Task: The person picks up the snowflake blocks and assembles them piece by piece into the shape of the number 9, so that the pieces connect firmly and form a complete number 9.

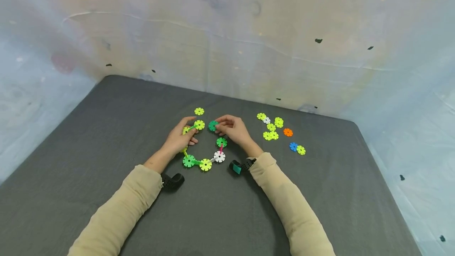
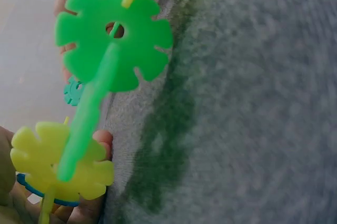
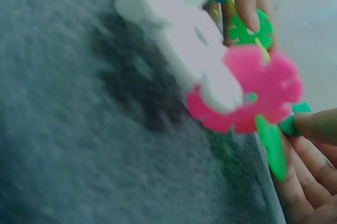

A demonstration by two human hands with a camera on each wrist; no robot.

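My left hand (image 1: pixel 176 139) grips one side of a curved chain of notched plastic discs at the far left of the loop. Beside its fingers is a yellow disc (image 1: pixel 199 125) at the chain's upper end. The chain runs down through a green disc (image 2: pixel 84 24), another yellow disc (image 1: pixel 205 164), a white disc (image 1: pixel 219 157) and a pink disc (image 3: pixel 274 84) to a green disc (image 1: pixel 221 142) at its other end. Between thumb and fingers my right hand (image 1: pixel 232 128) pinches a separate teal-green disc (image 1: pixel 213 126), held just right of the upper yellow disc.
One loose yellow disc (image 1: pixel 199 111) lies beyond the hands. To the right are scattered several yellow discs (image 1: pixel 271 127), a small white one (image 1: pixel 266 120), an orange disc (image 1: pixel 288 132) and a blue disc (image 1: pixel 293 146). A grey cloth (image 1: pixel 213 216) covers the table, with pale sheeting behind.
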